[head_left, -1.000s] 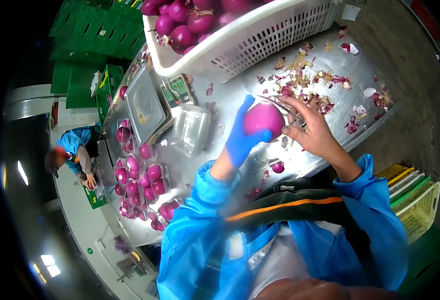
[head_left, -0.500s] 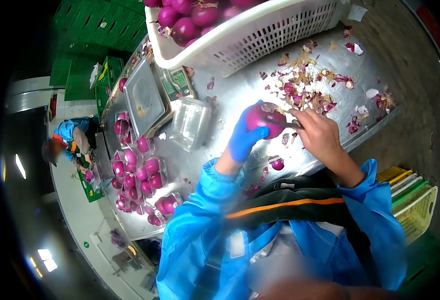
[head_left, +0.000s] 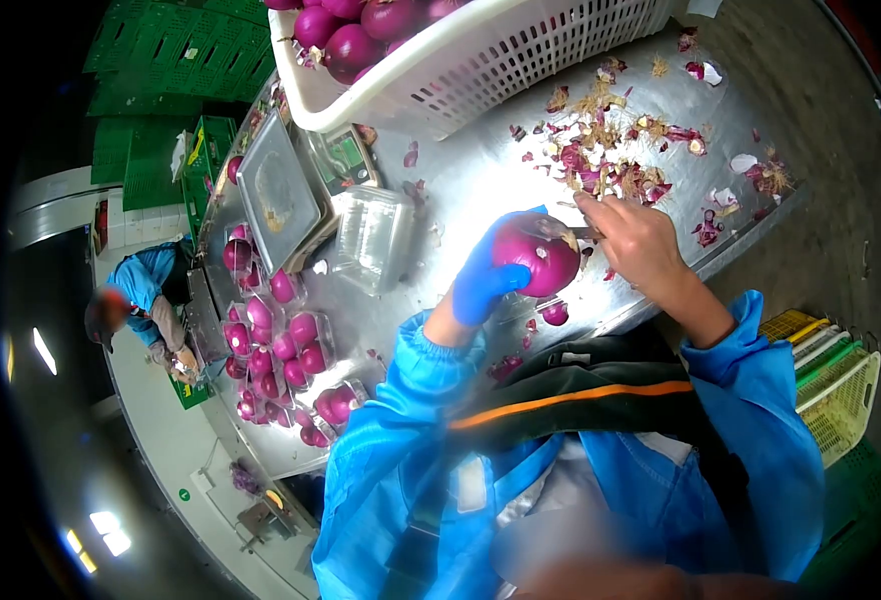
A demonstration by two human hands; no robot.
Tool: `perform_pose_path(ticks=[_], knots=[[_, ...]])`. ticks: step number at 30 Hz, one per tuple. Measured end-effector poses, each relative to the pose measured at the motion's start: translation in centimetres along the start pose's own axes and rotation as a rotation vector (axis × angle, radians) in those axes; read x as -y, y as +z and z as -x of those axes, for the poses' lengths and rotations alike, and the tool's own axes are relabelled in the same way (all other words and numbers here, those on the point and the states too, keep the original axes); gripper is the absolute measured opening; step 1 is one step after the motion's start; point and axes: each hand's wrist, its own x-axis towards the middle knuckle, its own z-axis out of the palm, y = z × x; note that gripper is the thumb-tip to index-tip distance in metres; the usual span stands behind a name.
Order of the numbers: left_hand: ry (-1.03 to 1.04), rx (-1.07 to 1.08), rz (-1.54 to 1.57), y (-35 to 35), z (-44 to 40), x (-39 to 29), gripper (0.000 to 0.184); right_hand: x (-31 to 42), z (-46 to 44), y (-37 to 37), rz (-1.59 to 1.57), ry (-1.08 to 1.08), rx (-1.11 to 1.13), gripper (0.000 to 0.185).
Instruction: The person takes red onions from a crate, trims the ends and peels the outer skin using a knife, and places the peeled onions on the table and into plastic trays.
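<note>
My left hand [head_left: 477,282], in a blue glove, is wrapped round a large red onion [head_left: 541,262] above the metal table. In my bare right hand [head_left: 636,242] is a small knife [head_left: 585,232], its blade against the onion's upper right end. Most of the knife's handle is hidden by my fingers. Beneath the onion, a small piece of red onion [head_left: 555,313] lies near the table's front edge. Scraps of peel and roots [head_left: 611,160] are scattered beyond my right hand.
A white slatted basket [head_left: 501,75] of red onions stands at the back. Left of my hands are a transparent plastic tub [head_left: 373,240], a scale [head_left: 346,158] and packed onions [head_left: 261,350]. A co-worker [head_left: 146,290] bends at the far left. Crates [head_left: 841,400] stand right.
The onion has turned in my left hand, its end now toward the knife. My right hand and the knife have shifted slightly up. The co-worker's arm has moved.
</note>
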Motion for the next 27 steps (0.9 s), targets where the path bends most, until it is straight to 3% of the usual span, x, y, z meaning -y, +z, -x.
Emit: perform_pose_path(ticks=[8,11,14,15,18,19,21,25,26,27], knots=[[0.046,-0.032,-0.114,-0.4,-0.1,-0.2,0.089,0.2,1.0,0.4,-0.030,0.122,0.013,0.038],[0.086,-0.047,-0.156,-0.2,0.1,-0.3,0.092,0.0,1.9,1.6,-0.295,0.179,0.024,0.028],[0.119,-0.056,-0.194,-0.2,-0.2,-0.1,0.095,0.1,1.6,1.6,-0.984,0.790,0.220,0.028],[0.124,-0.056,-0.204,-0.2,-0.2,0.0,0.096,0.0,1.4,1.5,-1.123,0.789,0.229,0.039],[0.127,-0.060,-0.174,0.2,-0.6,0.2,0.098,0.4,0.7,0.8,-1.354,0.729,0.216,0.040],[0.122,-0.064,-0.185,0.4,-0.7,0.4,0.099,0.3,0.8,0.9,-1.367,0.719,0.247,0.052],[0.120,-0.071,-0.209,0.5,-1.2,1.0,0.100,0.1,1.2,1.1,-1.418,0.744,0.285,0.055],[0.338,-0.078,-0.766,0.8,-3.3,3.5,0.103,-0.4,1.0,0.5,-1.402,0.852,0.249,0.060],[0.377,-0.032,-0.735,1.1,-4.1,4.2,0.088,-1.0,1.5,0.3,-1.474,0.916,0.238,0.059],[0.343,0.022,-0.676,2.7,-4.7,3.1,0.085,-1.6,1.9,-0.1,-1.528,0.909,0.192,0.059]])
